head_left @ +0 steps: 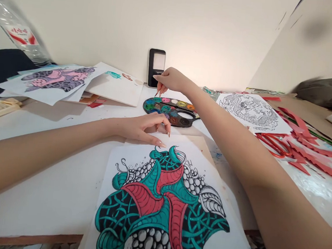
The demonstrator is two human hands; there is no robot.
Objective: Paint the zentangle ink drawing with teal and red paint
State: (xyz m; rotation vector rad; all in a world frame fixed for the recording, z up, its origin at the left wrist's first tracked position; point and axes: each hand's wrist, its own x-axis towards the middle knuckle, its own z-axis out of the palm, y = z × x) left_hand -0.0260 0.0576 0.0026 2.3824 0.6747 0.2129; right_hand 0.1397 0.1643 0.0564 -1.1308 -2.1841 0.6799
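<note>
Patterned ink drawing point(158, 213) on white paper is laid on the worktop point(39, 175) directly before the wearer, apparently placed for close reach. Its top edge is touched by the left hand point(142, 128), whose fingers point(160, 143) are loosely curved and slightly parted, seemingly to steady the sheet. Teal and red shapes are set against black, with white pebbled areas between them. Beyond it, a round watercolour palette point(170, 111) is positioned just below the right hand point(171, 80), whose fingers point(161, 89) are drawn narrowly together above it; whether a thin brush is held cannot be told. A smartphone point(156, 67) is propped upright against the wall point(105, 18).
</note>
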